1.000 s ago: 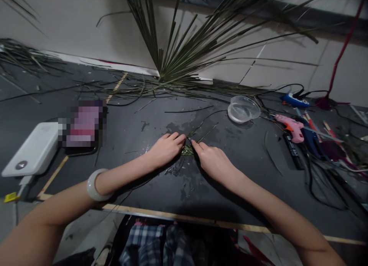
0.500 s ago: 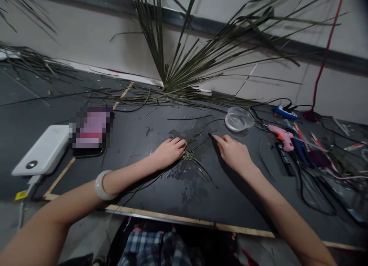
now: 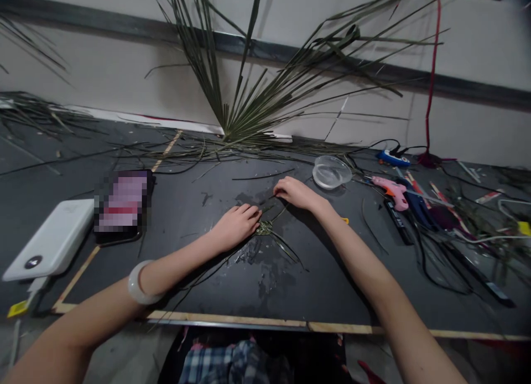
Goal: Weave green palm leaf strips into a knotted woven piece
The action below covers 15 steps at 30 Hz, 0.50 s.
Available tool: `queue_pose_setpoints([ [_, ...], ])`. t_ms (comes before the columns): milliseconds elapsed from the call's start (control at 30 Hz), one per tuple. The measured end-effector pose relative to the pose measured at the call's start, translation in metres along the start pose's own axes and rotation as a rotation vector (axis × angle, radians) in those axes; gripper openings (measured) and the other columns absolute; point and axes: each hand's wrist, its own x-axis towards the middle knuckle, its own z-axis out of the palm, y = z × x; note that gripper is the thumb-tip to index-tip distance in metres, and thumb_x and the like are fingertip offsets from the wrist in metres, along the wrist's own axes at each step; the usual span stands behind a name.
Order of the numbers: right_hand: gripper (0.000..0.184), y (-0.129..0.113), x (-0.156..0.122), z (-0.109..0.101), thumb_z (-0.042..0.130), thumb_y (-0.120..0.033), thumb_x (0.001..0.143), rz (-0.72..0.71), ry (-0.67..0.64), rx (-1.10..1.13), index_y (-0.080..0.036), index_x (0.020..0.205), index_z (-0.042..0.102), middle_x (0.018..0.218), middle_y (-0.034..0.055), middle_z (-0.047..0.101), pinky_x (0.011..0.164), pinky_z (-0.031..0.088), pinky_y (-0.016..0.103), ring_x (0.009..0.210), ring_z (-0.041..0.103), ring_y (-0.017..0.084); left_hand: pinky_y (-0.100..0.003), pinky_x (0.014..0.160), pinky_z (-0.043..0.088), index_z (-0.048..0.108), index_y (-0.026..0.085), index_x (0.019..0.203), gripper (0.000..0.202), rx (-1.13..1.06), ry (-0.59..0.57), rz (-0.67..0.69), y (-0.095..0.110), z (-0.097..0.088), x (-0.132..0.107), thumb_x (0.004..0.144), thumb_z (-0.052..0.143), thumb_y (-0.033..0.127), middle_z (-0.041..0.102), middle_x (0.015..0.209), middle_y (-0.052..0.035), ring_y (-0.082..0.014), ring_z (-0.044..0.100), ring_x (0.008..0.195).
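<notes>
A small green piece woven from palm-leaf strips [image 3: 264, 228] lies on the dark tabletop, with loose strip ends fanning out from it. My left hand [image 3: 236, 226] presses on its left edge with bent fingers, holding it down. My right hand [image 3: 296, 193] is just beyond the piece, thumb and fingertips pinched on a thin leaf strip [image 3: 269, 200] that runs back toward the weave. Part of a small yellow-orange item [image 3: 345, 221] shows by my right forearm; its kind cannot be made out.
A clear plastic tub [image 3: 327, 176] stands behind my right hand. Right of it lie a pink glue gun [image 3: 392, 190], cables and tools. At left are a phone [image 3: 124, 207] and a white power bank [image 3: 52, 237]. A palm fan [image 3: 226, 130] leans on the wall behind cut strips.
My right hand has moved left and away from me, from a dark slim thing at its fingertips to a leaf strip by the weave. The left hand stays on the piece; the view has shifted slightly.
</notes>
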Motion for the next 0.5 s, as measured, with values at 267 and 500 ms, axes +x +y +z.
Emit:
queue_pose_setpoints([
  [267,0.015,0.028,-0.01,-0.076,0.05,-0.019,0.087,0.103,0.609,0.102,-0.019,0.093,0.064,0.092,0.0072,0.067,0.078,0.048,0.035,0.085,0.06,0.02,-0.03,0.078,0.041,0.052,0.011,0.123,0.033,-0.013,-0.003,0.0,-0.001,0.001,0.0,0.098,0.039,0.028,0.059,0.114,-0.0092,-0.0198,0.052,0.103],
  [500,0.045,0.032,0.024,-0.135,0.056,-0.019,0.082,0.013,0.705,0.084,-0.026,0.126,0.051,0.134,0.0054,0.052,0.105,0.037,0.043,0.127,0.041,0.023,-0.029,0.078,0.042,0.052,0.012,0.125,0.035,-0.026,-0.009,0.009,-0.002,0.001,0.001,0.099,0.036,0.03,0.059,0.113,-0.0097,-0.0195,0.052,0.102],
])
